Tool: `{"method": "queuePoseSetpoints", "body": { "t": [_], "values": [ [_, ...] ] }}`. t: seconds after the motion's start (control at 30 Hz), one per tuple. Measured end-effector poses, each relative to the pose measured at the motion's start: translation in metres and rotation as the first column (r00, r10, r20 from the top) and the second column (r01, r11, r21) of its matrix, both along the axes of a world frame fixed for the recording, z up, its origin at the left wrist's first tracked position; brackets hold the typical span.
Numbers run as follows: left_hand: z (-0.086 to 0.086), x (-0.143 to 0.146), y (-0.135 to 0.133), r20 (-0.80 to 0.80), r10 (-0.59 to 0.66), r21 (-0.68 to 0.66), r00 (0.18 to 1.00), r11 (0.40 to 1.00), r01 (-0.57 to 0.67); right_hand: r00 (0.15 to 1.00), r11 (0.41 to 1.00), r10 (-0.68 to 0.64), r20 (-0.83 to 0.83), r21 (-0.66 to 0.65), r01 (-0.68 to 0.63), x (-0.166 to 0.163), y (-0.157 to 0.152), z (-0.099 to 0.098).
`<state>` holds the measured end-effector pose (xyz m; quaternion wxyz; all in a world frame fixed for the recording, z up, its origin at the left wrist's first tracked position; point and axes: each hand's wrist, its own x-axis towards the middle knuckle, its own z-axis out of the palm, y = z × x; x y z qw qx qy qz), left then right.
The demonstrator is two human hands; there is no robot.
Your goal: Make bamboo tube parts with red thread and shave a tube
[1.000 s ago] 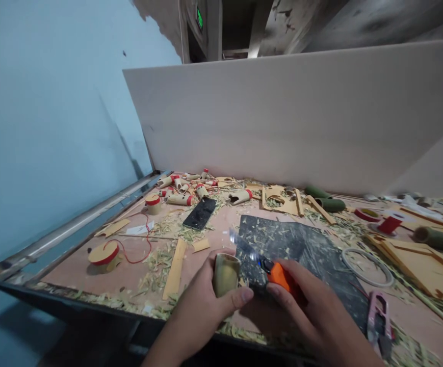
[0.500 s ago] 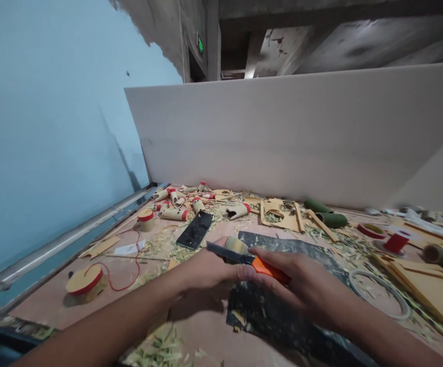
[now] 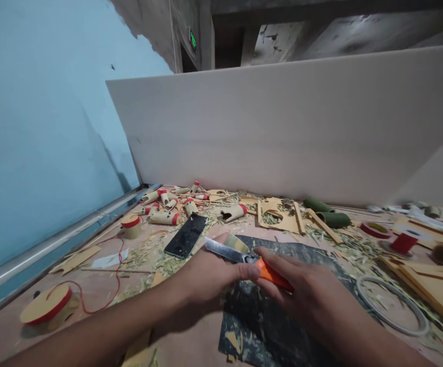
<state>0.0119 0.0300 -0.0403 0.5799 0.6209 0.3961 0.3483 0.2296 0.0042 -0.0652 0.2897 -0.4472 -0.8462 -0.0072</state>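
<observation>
My right hand (image 3: 301, 285) is closed around the orange handle of a utility knife (image 3: 227, 251), whose wide blade points left. Under the blade, my left hand (image 3: 211, 270) grips a short pale bamboo piece (image 3: 237, 243), with its thumb pressed against the knife near the base of the blade. Much of the bamboo piece is hidden by the blade and fingers. A dark, scuffed mat (image 3: 259, 316) lies beneath both hands. Just beyond the left hand rests a black phone (image 3: 186, 235).
Several red-banded bamboo tubes (image 3: 164, 218) lie at the back left. A red-rimmed round piece with red cord (image 3: 47, 305) sits front left. Green bamboo (image 3: 334, 219), a red spool (image 3: 405, 241), a pale ring (image 3: 393, 306) and wooden frames (image 3: 431, 285) are on the right. Shavings litter the table.
The knife blade has turned slightly and now catches the light. My hands keep the same hold. The view has shifted a little, so things on the left appear farther left.
</observation>
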Motion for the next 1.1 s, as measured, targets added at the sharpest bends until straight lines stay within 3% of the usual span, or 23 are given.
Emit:
{"method": "queuePoseSetpoints", "body": {
  "t": [0.17,0.27,0.37,0.47,0.6,0.7,0.8,0.9,1.1],
  "values": [
    [-0.006,0.010,0.001,-0.137,0.234,0.091,0.963,0.971,-0.223,0.973,0.966,-0.231,0.029,0.122,0.226,0.004,0.009,0.006],
    [-0.006,0.012,0.000,-0.129,0.196,0.059,0.972,0.980,-0.190,0.958,0.955,-0.283,0.051,0.107,0.276,0.007,0.012,0.020],
    [-0.004,0.010,0.003,-0.120,0.079,0.036,0.990,0.997,-0.075,0.980,0.980,-0.195,0.049,-0.037,0.197,0.008,0.011,0.035],
    [-0.005,0.006,0.010,-0.096,0.035,-0.014,0.995,0.999,-0.036,0.998,0.986,-0.054,0.026,-0.155,0.058,0.010,0.012,0.042],
    [-0.009,0.006,0.009,0.065,0.050,-0.180,0.997,0.983,-0.038,0.999,0.969,0.052,0.016,-0.243,-0.046,0.016,0.016,0.033],
    [-0.013,0.009,0.002,0.197,-0.002,-0.230,0.980,0.972,0.048,0.995,0.951,0.100,0.009,-0.295,-0.093,0.018,0.016,0.021],
    [-0.019,0.009,0.001,0.242,-0.036,-0.211,0.970,0.973,0.089,0.989,0.933,0.147,-0.009,-0.332,-0.141,0.016,0.013,0.013],
    [-0.026,0.007,0.005,0.181,-0.049,-0.170,0.982,0.982,0.080,0.986,0.919,0.157,-0.046,-0.359,-0.163,0.013,0.012,0.010],
    [-0.030,0.004,0.011,0.039,-0.057,0.069,0.998,0.996,0.054,0.979,0.881,0.180,-0.100,-0.425,-0.206,0.010,0.011,0.010]
  ]
}}
